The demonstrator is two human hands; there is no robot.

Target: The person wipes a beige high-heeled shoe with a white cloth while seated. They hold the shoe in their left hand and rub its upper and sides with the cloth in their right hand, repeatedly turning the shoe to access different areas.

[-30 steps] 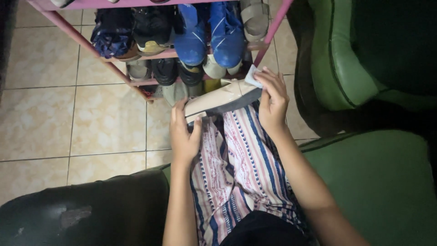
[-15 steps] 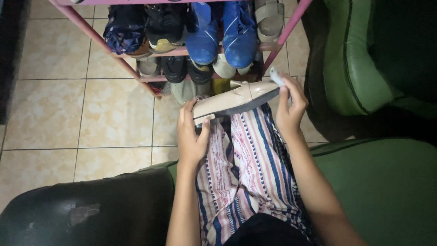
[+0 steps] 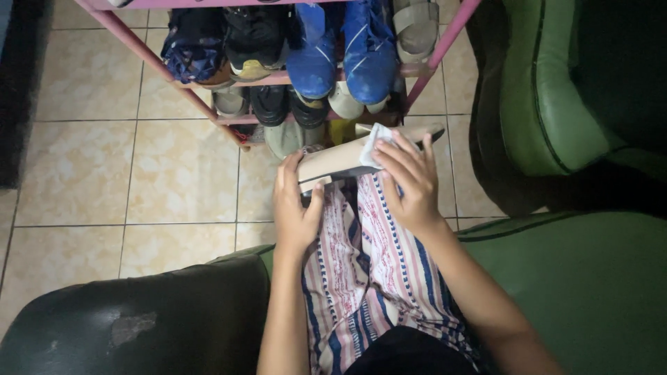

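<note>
A cream pointed shoe (image 3: pixel 333 160) lies sideways above my knees, its toe to the right. My left hand (image 3: pixel 294 208) grips its heel end, thumb on the near side. My right hand (image 3: pixel 408 182) presses a small white wipe (image 3: pixel 372 146) flat against the middle of the shoe's side, fingers spread over it. The toe tip (image 3: pixel 431 129) shows beyond my fingers. Striped pink, white and blue trousers (image 3: pixel 361 264) cover my legs under the shoe.
A pink shoe rack (image 3: pixel 222 119) stands just ahead on the tiled floor, holding blue sneakers (image 3: pixel 340 55), dark shoes and sandals. A green seat (image 3: pixel 590 278) lies under and to my right, another green chair (image 3: pixel 549 90) at right, and a black cushion (image 3: pixel 132 319) at lower left.
My right hand moved with the wipe from the toe end leftward onto the middle of the shoe. The left hand kept its grip on the heel.
</note>
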